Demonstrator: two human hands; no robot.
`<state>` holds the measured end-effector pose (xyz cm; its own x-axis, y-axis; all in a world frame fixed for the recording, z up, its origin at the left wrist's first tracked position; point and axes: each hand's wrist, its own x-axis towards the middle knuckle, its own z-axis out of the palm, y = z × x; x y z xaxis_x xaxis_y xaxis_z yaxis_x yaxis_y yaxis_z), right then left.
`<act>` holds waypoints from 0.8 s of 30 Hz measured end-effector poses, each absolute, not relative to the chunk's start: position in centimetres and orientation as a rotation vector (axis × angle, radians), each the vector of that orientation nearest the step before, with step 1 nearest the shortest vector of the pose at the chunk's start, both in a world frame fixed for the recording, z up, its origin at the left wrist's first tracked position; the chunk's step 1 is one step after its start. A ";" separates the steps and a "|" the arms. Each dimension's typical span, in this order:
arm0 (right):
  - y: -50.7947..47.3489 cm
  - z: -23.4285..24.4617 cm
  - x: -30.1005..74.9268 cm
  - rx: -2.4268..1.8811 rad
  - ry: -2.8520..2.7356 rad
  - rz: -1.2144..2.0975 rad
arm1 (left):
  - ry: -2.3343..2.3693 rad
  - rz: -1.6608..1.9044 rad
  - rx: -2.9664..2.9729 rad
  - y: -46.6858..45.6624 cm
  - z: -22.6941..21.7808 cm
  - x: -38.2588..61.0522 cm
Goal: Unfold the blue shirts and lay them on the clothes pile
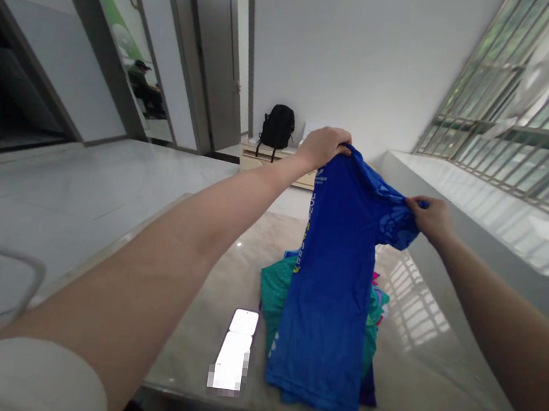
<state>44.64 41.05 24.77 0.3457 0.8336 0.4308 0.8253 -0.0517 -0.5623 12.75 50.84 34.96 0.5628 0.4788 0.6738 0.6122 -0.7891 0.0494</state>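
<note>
Fingers of the left hand [322, 146] are curled shut over the top edge of a blue shirt [332, 286], the arm stretched forward and raised. Lower and to the side, the right hand [429, 216] is pinched closed on a sleeve of the same garment, wrist bent inward. Between the two grips the smooth, thin fabric is pulled taut; below them it hangs in long folds, its hem resting on a heap of teal clothes [274, 292]. Beneath that heap a glossy, pale stone tabletop [427, 384] is seen. Beyond the left hand, a black backpack [277, 127] is set against the white wall.
</note>
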 end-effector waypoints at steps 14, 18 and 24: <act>32.9 13.2 47.8 -1.823 -1.284 0.620 | -0.371 -0.593 -2.833 34.6 20.1 13.3; 24.1 4.9 47.7 -1.912 -1.390 0.842 | -0.448 -0.252 -3.093 23.3 8.5 12.2; 15.6 -2.7 46.5 -2.009 -1.447 0.717 | -0.654 -0.157 -3.387 8.1 -2.8 7.2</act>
<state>46.48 15.61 -2.65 0.2759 0.9559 -0.1002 0.6584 -0.2639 -0.7049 7.22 8.08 -2.83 0.9260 0.3765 0.0289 0.3486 -0.8817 0.3178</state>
